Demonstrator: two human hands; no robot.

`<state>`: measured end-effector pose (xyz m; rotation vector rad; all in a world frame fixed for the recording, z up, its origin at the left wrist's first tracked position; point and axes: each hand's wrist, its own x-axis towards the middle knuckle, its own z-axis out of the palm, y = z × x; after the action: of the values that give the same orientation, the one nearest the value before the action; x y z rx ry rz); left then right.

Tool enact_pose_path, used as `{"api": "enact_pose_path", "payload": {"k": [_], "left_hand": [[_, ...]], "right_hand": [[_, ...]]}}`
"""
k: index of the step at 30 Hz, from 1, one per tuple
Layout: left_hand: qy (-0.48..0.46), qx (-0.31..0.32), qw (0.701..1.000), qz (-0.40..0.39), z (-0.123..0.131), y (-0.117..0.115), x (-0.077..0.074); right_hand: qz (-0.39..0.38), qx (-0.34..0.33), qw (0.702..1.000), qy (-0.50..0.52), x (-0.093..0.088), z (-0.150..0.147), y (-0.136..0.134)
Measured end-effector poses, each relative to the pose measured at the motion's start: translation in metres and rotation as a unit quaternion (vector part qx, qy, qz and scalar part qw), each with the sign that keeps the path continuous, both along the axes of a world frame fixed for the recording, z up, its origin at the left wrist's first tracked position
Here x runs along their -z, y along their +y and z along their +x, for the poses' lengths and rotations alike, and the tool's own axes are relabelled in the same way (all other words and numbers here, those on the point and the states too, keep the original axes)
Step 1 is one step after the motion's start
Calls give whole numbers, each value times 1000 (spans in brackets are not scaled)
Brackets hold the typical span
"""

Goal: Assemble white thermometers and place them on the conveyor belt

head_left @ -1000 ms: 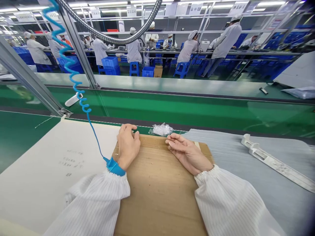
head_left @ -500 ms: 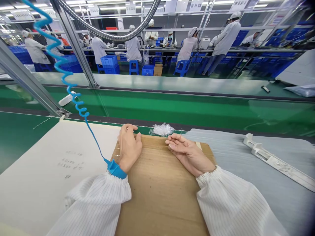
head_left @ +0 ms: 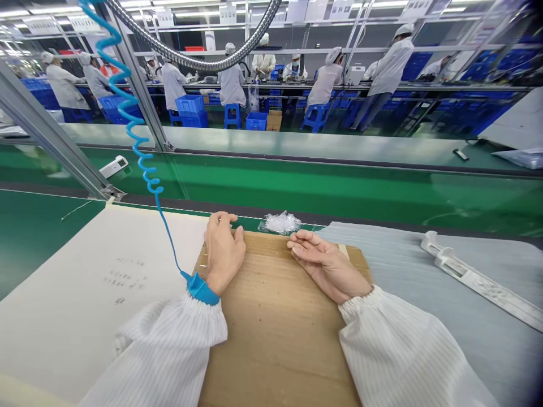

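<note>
In the head view, the left hand (head_left: 224, 253) rests curled on the top edge of a cardboard sheet (head_left: 280, 345), and the right hand (head_left: 326, 267) lies on it, fingers loosely together; neither visibly grips anything. A crumpled clear plastic bag (head_left: 280, 223) sits at twelve o'clock, just past the cardboard's edge. A blue wrist strap (head_left: 200, 288) circles the left wrist, its coiled cord (head_left: 144, 158) rising toward eleven o'clock. At nine o'clock, a white sheet (head_left: 97, 271) bears handwriting too faint to read; at three o'clock, a white plastic part (head_left: 479, 282) lies on a grey mat (head_left: 403, 265).
</note>
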<state>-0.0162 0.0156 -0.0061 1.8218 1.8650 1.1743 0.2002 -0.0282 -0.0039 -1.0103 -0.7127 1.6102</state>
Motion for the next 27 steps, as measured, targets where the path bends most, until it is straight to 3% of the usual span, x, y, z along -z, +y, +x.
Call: {"api": "enact_pose_path", "payload": {"k": [27], "left_hand": [[2, 19, 999, 51, 8, -2, 9]], "right_hand": [[13, -10, 1000, 2, -2, 1, 1]]}}
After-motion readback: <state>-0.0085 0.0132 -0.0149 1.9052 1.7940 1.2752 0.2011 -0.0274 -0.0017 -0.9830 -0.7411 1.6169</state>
